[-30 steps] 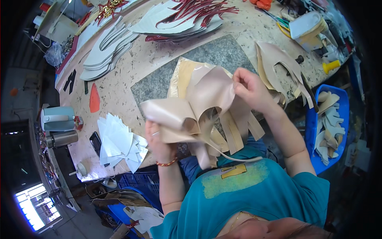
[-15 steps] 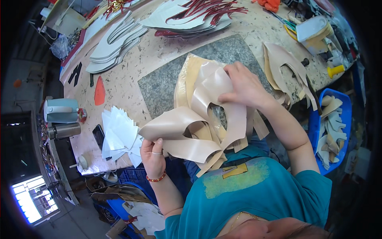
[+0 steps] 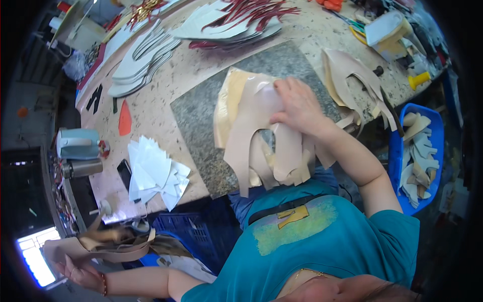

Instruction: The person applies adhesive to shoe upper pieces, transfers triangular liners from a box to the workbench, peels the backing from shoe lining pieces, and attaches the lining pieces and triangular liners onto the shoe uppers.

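Note:
Far out to the left, past the table edge, my left hand [image 3: 79, 273] is closed on a curved beige leather piece [image 3: 108, 250], which has darker strips with it, partly blurred. My right hand [image 3: 300, 106] rests on a stack of cut beige leather pieces [image 3: 251, 113], thumb and bent fingers gripping its upper right part. The stack lies on a grey stone slab [image 3: 201, 110], its narrow legs hanging toward my body. Yellowish backing shows along its left side.
White cut pieces [image 3: 151, 168] fan out at the table's left, beside a dark phone [image 3: 124, 172]. Behind lie grey-white stacks [image 3: 143, 60] and red-strapped pieces [image 3: 221, 25]. More beige pieces [image 3: 347, 75] lie right of the slab. A blue bin [image 3: 436, 151] of scraps stands at right.
My left hand has swung from the stack out to the lower left, carrying beige leather away. The right hand has stayed on the remaining stack. The view has shifted slightly.

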A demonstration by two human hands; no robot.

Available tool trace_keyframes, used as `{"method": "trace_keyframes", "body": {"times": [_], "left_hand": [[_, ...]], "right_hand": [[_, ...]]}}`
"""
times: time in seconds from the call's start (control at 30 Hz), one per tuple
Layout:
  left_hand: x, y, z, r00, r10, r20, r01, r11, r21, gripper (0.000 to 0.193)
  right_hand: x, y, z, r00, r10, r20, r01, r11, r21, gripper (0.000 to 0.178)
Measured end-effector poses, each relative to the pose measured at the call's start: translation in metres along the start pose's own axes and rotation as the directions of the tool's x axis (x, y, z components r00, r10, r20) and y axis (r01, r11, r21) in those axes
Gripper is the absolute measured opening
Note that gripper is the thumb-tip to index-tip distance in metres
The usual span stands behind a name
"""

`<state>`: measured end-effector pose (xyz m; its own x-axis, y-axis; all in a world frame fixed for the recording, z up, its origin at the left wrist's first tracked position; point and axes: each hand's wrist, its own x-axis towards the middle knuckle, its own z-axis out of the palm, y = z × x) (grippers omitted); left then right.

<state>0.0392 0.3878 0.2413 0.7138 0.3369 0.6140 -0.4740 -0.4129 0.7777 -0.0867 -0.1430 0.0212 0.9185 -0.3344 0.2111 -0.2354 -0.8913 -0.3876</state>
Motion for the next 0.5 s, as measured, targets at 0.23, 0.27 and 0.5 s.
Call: {"method": "trace_keyframes", "body": {"times": [0.23, 0.27, 0.5], "left_hand": [[-0.013, 0.004, 0.089, 0.157, 0.269, 0.95, 0.054, 0.958, -0.281, 0.045], [-0.012, 0.006, 0.103, -0.133, 0.348, 0.928, 0.052, 0.938, -0.344, 0.046], [-0.112, -0.036, 0.279, 0.011, -0.041, 0.999, -0.229, 0.973, 0.043, 0.048]], "right_hand": [[-0.013, 0.004, -0.01, 0.988, -0.148, -0.052, 0.156, 0.898, 0.411, 0.025], [-0.017, 0.004, -0.021, 0.989, -0.138, -0.059, 0.151, 0.904, 0.4, 0.025], [-0.064, 0.04, -0.132, 0.782, -0.623, -0.02, 0.299, 0.346, 0.889, 0.02]]}}
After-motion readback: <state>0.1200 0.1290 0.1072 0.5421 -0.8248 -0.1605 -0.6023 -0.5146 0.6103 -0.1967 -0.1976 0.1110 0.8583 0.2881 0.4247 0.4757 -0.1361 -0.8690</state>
